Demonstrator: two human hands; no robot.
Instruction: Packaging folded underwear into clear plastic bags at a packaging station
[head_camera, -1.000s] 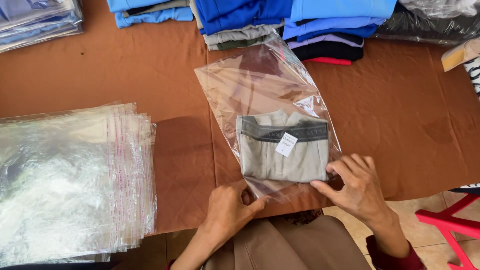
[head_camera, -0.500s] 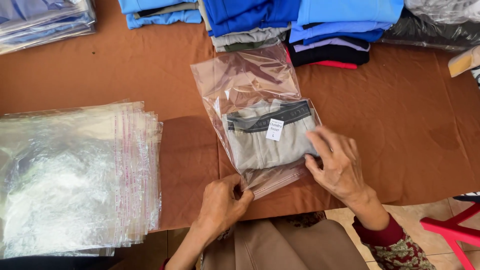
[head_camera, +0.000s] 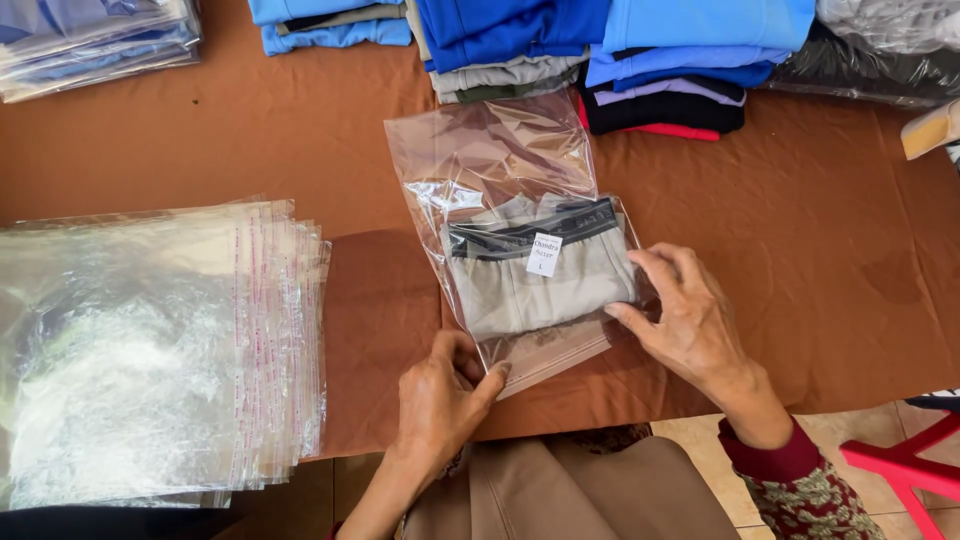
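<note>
Both hands apart: left hand (head_camera: 440, 395) pinches clear bag (head_camera: 520, 230) corner, right hand (head_camera: 690, 320) presses folded grey garment (head_camera: 535, 280) inside

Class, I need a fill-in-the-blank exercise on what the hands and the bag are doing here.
1. The folded grey garment lies inside a clear ____ bag.
2. The left hand pinches the bag's ____ edge.
3. The stack of empty bags lies on the person's ____ side.

Missing words: plastic; near; left
</note>
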